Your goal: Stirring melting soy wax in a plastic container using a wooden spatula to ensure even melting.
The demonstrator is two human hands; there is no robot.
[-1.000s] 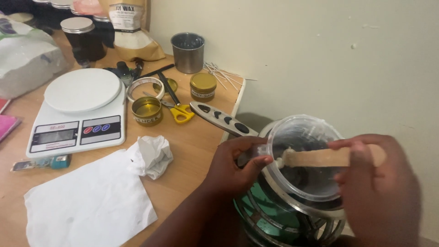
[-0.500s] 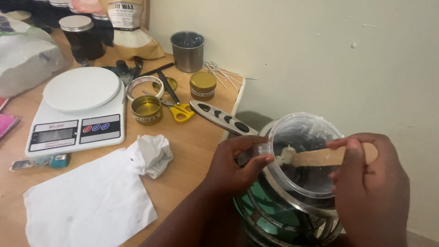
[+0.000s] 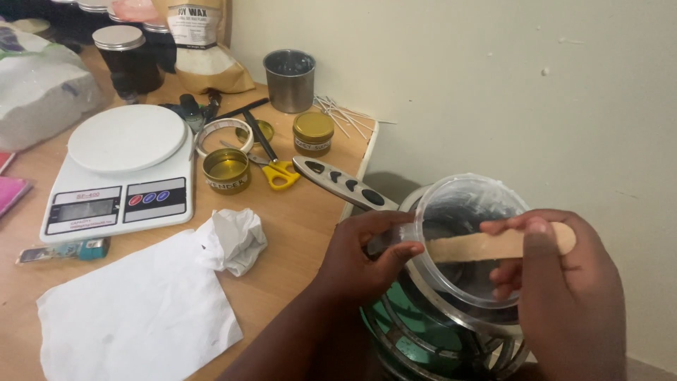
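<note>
My left hand (image 3: 360,257) pinches the near rim of a clear plastic tub (image 3: 462,204), which is tilted over a steel pot (image 3: 437,317) standing on a green burner to the right of the table. My right hand (image 3: 564,296) grips a flat wooden stick (image 3: 472,247) whose tip lies across the tub's mouth, close to my left thumb. The pot's grey handle with dark slots (image 3: 345,185) reaches back over the table corner.
On the wooden table (image 3: 296,233) sit a white kitchen scale (image 3: 120,169), white paper (image 3: 141,310) with a crumpled tissue (image 3: 236,238), yellow-handled scissors (image 3: 278,173), two small gold tins (image 3: 227,171), a metal cup (image 3: 290,80), wicks, jars and a wax bag. A pale wall stands right.
The lump of pale wax on the stick's tip is gone from view. My right hand has shifted slightly left and lower, sliding the stick further across the tub.
</note>
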